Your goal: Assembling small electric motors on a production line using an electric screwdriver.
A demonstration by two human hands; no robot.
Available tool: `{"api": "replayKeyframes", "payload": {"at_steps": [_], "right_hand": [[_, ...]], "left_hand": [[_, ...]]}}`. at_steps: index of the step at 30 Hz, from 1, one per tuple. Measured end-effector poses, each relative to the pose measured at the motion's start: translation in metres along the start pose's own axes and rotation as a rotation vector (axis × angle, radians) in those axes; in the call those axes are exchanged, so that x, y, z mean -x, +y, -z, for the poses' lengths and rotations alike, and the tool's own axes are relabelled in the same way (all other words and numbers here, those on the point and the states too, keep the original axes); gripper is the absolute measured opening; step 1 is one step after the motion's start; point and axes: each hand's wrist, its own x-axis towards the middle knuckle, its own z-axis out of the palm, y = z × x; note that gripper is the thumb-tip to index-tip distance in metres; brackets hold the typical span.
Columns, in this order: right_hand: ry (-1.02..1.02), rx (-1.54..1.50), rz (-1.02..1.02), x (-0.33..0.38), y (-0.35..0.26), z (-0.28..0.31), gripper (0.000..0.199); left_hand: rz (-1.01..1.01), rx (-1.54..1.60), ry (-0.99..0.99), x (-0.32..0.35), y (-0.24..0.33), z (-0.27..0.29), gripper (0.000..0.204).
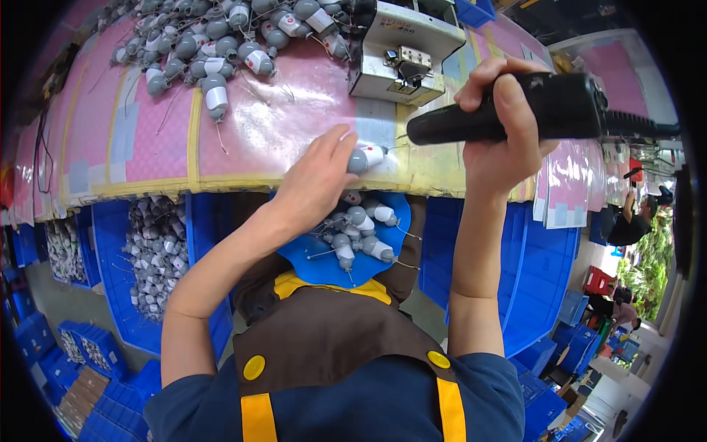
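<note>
My left hand [315, 177] is at the table's near edge, its fingers closed on the round grey end of a grey-and-white bulb-shaped part [373, 155]. The part lies sideways, a thin wire pointing right from its white end. My right hand [508, 125] grips a thick black corded hand tool [545, 107], held level above the table. Its narrow end points left toward the wire; whether they touch I cannot tell. More such parts [359, 221] rest on a blue sheet [305, 265] over my lap.
A large heap of the same parts [213, 48] covers the back left of the table. Behind the tool stands a metal box-shaped device [401, 55]. Blue bins [118, 295] flank my legs, the left one filled with parts. The tool's cord [637, 125] runs right.
</note>
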Motion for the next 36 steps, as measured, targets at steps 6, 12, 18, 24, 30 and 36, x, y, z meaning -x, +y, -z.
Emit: {"api": "replayKeyframes", "payload": {"at_steps": [6,12,18,24,30,36], "right_hand": [[-0.085,-0.058,0.051,0.024,0.008,-0.008,0.032],[-0.042,-0.077,-0.025,0.029,0.005,-0.01,0.034],[-0.076,-0.086,-0.097,0.036,0.017,-0.017,0.037],[-0.197,-0.205,-0.124,0.039,0.032,-0.001,0.035],[-0.251,-0.239,-0.167,0.037,0.033,0.004,0.045],[-0.309,-0.371,-0.149,0.034,0.037,0.014,0.045]], "left_hand": [[0.071,0.118,0.007,-0.005,-0.004,-0.007,0.039],[0.034,0.042,0.042,-0.005,0.001,-0.012,0.037],[0.041,0.028,0.063,-0.003,-0.001,-0.015,0.038],[0.066,0.095,0.064,-0.003,-0.004,-0.017,0.034],[0.084,0.12,0.022,-0.003,-0.01,-0.02,0.038],[0.063,0.162,0.067,-0.005,-0.014,-0.025,0.025]]}}
